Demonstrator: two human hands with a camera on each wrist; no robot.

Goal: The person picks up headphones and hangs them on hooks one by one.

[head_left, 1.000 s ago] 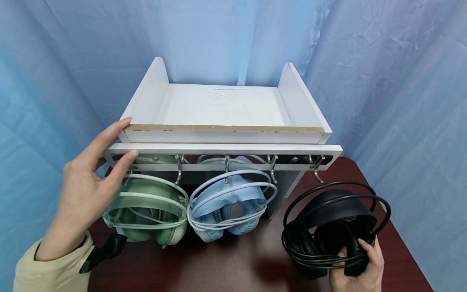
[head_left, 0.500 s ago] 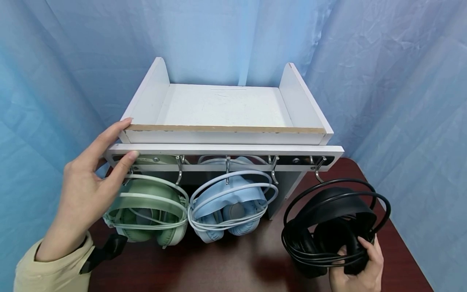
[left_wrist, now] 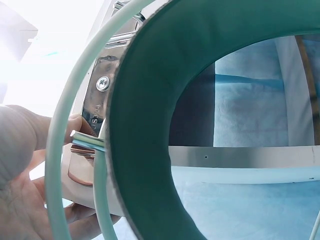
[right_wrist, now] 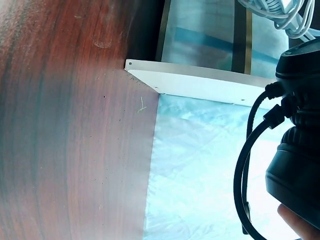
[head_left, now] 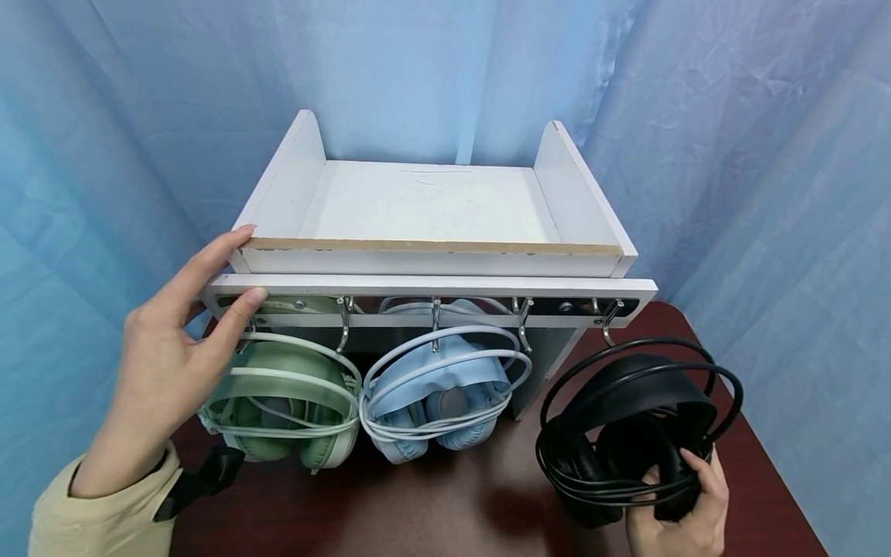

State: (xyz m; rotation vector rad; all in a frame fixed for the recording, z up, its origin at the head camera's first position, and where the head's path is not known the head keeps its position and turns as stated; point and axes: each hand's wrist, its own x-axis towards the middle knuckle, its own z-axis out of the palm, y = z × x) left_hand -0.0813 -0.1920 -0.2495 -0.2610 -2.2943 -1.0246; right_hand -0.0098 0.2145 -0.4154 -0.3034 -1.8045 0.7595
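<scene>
My left hand (head_left: pixel 174 333) pinches the left end of the white hook board (head_left: pixel 445 286), thumb in front and a finger on the shelf corner. Green headphones (head_left: pixel 278 402) hang just below that hand, their headband also filling the left wrist view. Light blue headphones (head_left: pixel 438 402) hang beside them near the middle hooks. At the right, black headphones (head_left: pixel 640 387) are held up by my right hand (head_left: pixel 685 503), which grips a lower ear cup. Their upper band lies just below the rightmost hook (head_left: pixel 610 323); I cannot tell whether they touch. In the right wrist view the black ear cups (right_wrist: pixel 300 165) show at the edge.
A white shelf (head_left: pixel 431 201) with raised sides stands behind the hook board. Under it lies a dark red wooden table (head_left: pixel 431 510), whose right edge runs past the black headphones. Blue curtains (head_left: pixel 445 77) surround the setup. Another metal hook (head_left: pixel 524 325) hangs right of the blue headphones.
The black headphones and my right hand have risen slightly toward the rightmost hook. My left hand keeps its grip on the board; the green and blue headphones hang as before.
</scene>
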